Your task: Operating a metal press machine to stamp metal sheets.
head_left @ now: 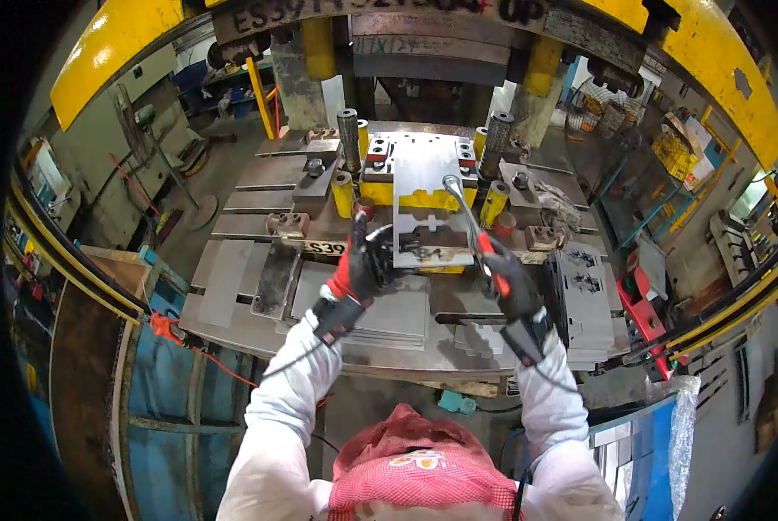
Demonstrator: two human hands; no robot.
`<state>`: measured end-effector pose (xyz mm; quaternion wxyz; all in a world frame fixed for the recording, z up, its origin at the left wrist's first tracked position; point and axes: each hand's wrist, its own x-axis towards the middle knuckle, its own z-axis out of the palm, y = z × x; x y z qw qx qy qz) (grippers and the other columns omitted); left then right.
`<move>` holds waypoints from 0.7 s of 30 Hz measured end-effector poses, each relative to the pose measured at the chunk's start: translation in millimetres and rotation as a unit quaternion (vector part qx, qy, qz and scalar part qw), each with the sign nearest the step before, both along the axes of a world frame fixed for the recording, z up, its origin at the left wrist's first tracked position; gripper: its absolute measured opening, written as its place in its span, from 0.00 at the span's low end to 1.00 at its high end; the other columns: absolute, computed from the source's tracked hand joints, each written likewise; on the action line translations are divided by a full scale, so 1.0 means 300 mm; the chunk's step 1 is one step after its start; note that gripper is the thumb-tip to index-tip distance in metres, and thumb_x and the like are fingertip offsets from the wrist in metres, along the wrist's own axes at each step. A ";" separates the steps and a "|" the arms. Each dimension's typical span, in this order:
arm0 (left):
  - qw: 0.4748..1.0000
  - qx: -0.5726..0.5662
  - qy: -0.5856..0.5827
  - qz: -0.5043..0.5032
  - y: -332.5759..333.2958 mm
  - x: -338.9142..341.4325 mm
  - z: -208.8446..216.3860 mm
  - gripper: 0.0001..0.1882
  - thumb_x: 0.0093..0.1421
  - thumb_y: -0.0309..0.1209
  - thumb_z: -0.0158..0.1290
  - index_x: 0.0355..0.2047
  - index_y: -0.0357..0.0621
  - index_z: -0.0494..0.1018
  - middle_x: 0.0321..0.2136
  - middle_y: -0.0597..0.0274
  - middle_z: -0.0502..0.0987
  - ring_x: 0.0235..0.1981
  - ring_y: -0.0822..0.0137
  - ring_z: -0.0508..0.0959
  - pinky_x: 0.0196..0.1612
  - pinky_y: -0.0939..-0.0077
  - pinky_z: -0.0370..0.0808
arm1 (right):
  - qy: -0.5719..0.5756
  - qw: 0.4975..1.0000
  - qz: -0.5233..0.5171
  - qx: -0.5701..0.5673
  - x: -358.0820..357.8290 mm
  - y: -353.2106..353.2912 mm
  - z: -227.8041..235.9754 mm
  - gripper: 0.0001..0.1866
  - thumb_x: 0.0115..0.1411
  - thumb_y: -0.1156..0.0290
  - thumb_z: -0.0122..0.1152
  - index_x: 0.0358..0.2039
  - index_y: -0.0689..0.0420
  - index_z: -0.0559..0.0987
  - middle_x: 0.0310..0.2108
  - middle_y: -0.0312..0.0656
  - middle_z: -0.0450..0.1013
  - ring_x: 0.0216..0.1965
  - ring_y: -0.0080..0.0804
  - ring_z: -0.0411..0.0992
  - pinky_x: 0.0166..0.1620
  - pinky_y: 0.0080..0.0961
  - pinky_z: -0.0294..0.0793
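My left hand (pixel 370 265), in a black and red glove, is beside the left edge of a flat metal sheet (pixel 419 182). Its fingers look spread, and whether they touch the sheet is unclear. The sheet lies over the press die (pixel 380 193), its cut-out near end reaching toward me. In my right glove (pixel 517 286) is a long metal tool (pixel 465 207) with a red handle and a round head, closed in my fingers. That head is over the right part of the sheet; contact cannot be made out.
Dark guide posts (pixel 348 139) and yellow cylinders (pixel 342 193) flank the die. Overhead hangs the upper press part (pixel 432 43). Stacked flat sheets (pixel 398 313) lie at the table's front, and cut-out plates (pixel 584 300) are piled at the right. Yellow-black bars (pixel 76 256) run along both sides.
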<state>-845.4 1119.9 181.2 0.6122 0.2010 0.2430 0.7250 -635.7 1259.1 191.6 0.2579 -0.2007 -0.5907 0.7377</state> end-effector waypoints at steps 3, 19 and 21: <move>0.994 0.038 0.084 0.059 0.020 0.060 -0.080 0.34 0.58 0.58 0.32 0.50 0.42 0.62 0.40 0.54 0.73 0.30 0.61 0.78 0.33 0.69 0.78 | 0.012 0.998 0.021 -0.066 -0.089 0.076 0.010 0.26 0.53 0.60 0.53 0.50 0.58 0.65 0.25 0.32 0.64 0.18 0.17 0.63 0.19 0.13 0.59; 0.991 0.005 -0.094 0.096 0.207 0.076 -0.084 0.27 0.61 0.46 0.35 0.47 0.33 0.62 0.39 0.38 0.70 0.34 0.49 0.76 0.39 0.61 0.77 | -0.008 0.997 0.074 -0.005 -0.137 0.143 0.023 0.23 0.52 0.62 0.53 0.48 0.58 0.65 0.25 0.31 0.66 0.17 0.14 0.62 0.18 0.10 0.61; 0.990 -0.006 -0.101 0.101 0.210 0.085 -0.085 0.28 0.60 0.48 0.35 0.46 0.33 0.63 0.37 0.33 0.70 0.34 0.48 0.76 0.40 0.61 0.77 | -0.004 1.000 0.020 0.019 -0.100 0.114 0.026 0.26 0.53 0.61 0.52 0.51 0.59 0.64 0.27 0.31 0.67 0.19 0.14 0.63 0.21 0.12 0.63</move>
